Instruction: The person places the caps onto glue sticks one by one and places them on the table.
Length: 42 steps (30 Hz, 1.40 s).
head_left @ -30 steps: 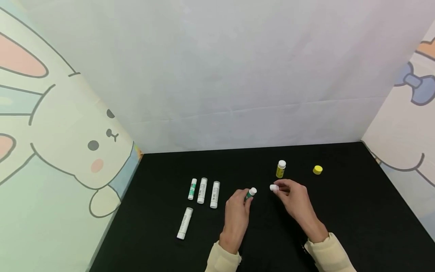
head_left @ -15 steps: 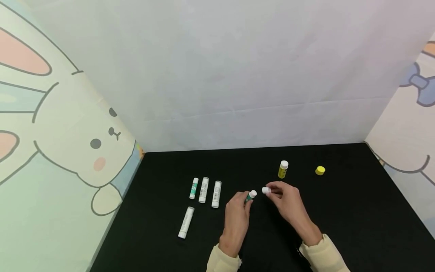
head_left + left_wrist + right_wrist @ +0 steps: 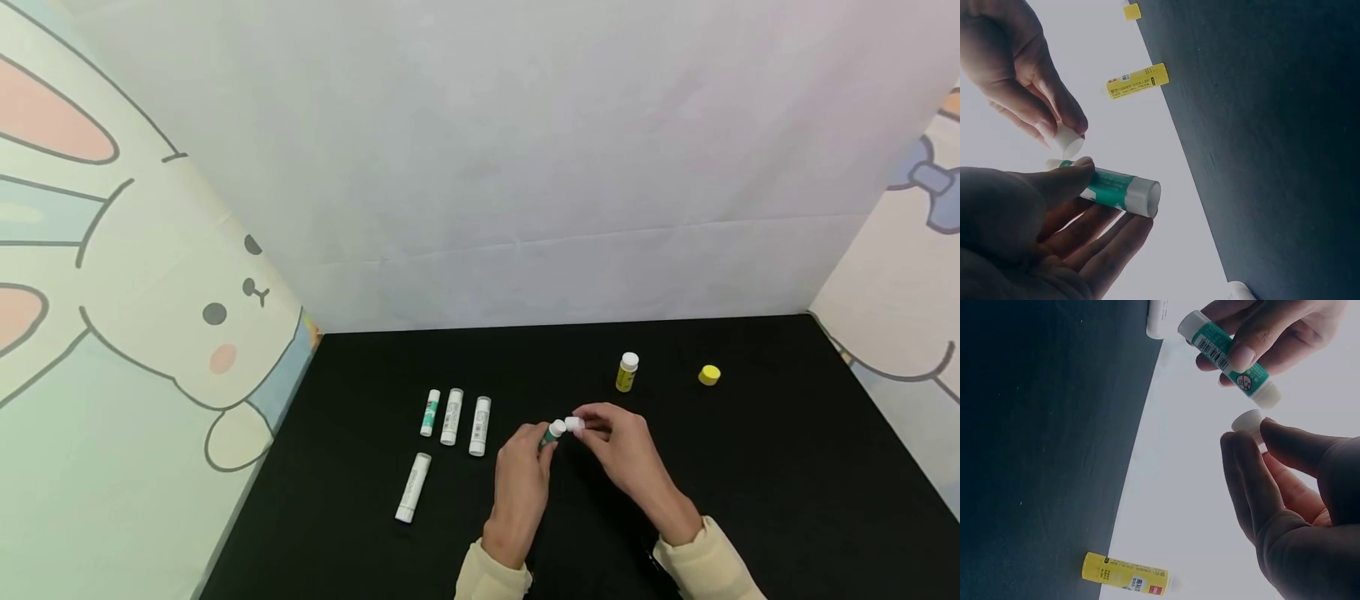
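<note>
My left hand grips a green-labelled glue stick between thumb and fingers, its pale glue end bare and facing my right hand. A small white cap is pinched between the thumb and fingertips of my right hand. In the right wrist view, a narrow gap parts the cap from the glue end. Behind the hands, a yellow glue stick stands upright with its white end up. Its loose yellow cap sits farther right on the table.
On the left of the black table lie a small green-and-white glue stick and several larger white ones, among them a white glue stick nearer the front. A pale cloth wall borders the back.
My right hand has moved left with the white cap, closing most of the distance to the green glue stick. My left hand has stayed nearly still.
</note>
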### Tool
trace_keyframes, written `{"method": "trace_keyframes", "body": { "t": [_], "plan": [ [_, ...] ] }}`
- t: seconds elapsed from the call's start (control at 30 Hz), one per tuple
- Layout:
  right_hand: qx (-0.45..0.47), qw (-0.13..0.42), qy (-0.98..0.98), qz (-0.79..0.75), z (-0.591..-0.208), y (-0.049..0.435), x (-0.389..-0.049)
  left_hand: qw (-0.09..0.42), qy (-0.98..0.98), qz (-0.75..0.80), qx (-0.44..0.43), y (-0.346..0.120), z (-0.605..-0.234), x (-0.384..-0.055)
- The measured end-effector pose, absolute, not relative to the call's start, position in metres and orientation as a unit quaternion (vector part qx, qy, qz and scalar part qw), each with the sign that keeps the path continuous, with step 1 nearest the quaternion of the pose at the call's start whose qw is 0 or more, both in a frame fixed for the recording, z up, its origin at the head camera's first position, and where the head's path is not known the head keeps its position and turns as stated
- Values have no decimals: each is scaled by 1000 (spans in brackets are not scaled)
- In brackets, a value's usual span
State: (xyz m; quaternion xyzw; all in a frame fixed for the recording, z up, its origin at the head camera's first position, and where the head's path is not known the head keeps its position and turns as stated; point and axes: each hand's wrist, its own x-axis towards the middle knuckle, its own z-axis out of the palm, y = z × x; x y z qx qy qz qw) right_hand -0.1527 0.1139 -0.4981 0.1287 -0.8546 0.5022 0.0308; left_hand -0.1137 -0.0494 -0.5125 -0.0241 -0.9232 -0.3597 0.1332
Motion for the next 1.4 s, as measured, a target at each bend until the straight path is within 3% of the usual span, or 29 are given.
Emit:
{"method": "trace_keyframes", "body": {
  "t": [0.57, 0.83, 1.4],
  "plan": [
    [139, 33, -845, 516, -500, 113, -150, 140, -928, -345, -25, -52, -511, -112],
    [151, 13, -836, 527, -496, 110, -149, 171, -933, -315, -38, -53, -513, -112],
    [188, -13, -839, 511, -494, 112, -150, 163, -944, -281, -49, -57, -513, -105]
  ]
}}
